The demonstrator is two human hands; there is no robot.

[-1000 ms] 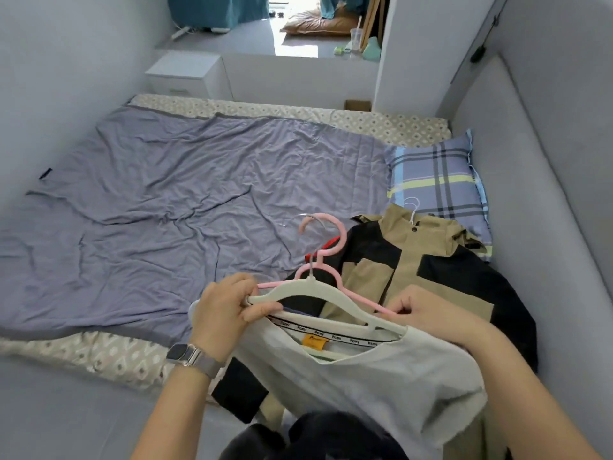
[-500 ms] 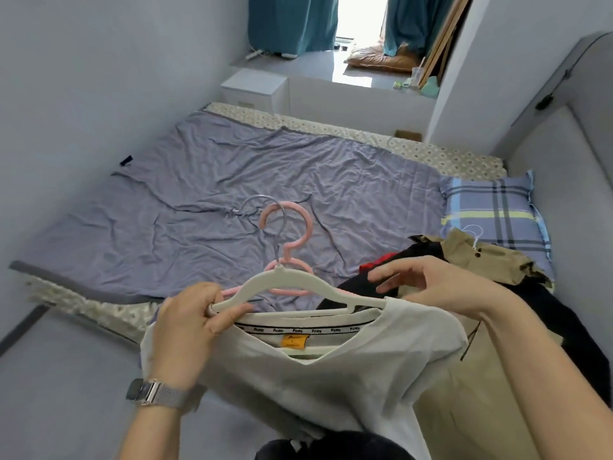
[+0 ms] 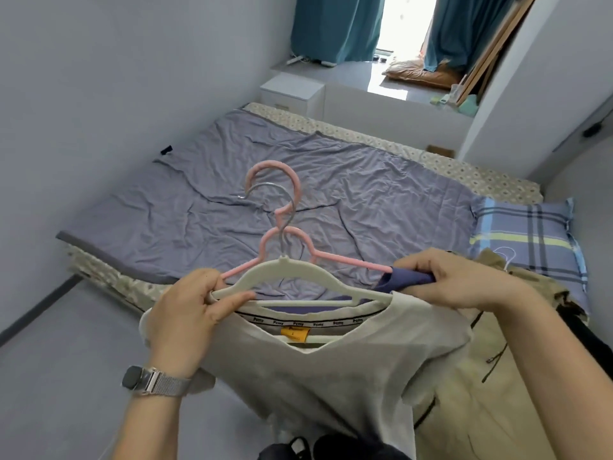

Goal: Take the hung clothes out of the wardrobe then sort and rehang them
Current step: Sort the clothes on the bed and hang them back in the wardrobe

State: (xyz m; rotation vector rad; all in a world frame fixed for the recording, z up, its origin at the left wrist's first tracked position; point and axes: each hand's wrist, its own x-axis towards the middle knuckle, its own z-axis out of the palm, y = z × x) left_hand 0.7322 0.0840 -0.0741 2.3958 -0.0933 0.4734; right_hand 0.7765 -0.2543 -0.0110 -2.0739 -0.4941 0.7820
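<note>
A grey T-shirt (image 3: 331,373) hangs on a white hanger (image 3: 298,270) held up in front of me over the bed's near edge. Behind it is a pink hanger (image 3: 285,194) carrying a dark blue garment (image 3: 403,281). My left hand (image 3: 189,313) grips the left ends of both hangers and the shirt's shoulder. My right hand (image 3: 454,280) pinches the blue garment at the pink hanger's right end. A tan and black jacket (image 3: 491,386) lies on the bed at the right, partly under my right arm.
The bed (image 3: 199,214) with a purple-grey cover stretches ahead. A plaid pillow (image 3: 527,234) lies at its right end. A white nightstand (image 3: 292,94) stands beyond the bed, teal curtains (image 3: 331,24) further back. Walls close in left and right.
Both hangers have risen and the view has tilted up. My right hand moved from the grey shirt's shoulder to pinch the blue garment on the pink hanger.
</note>
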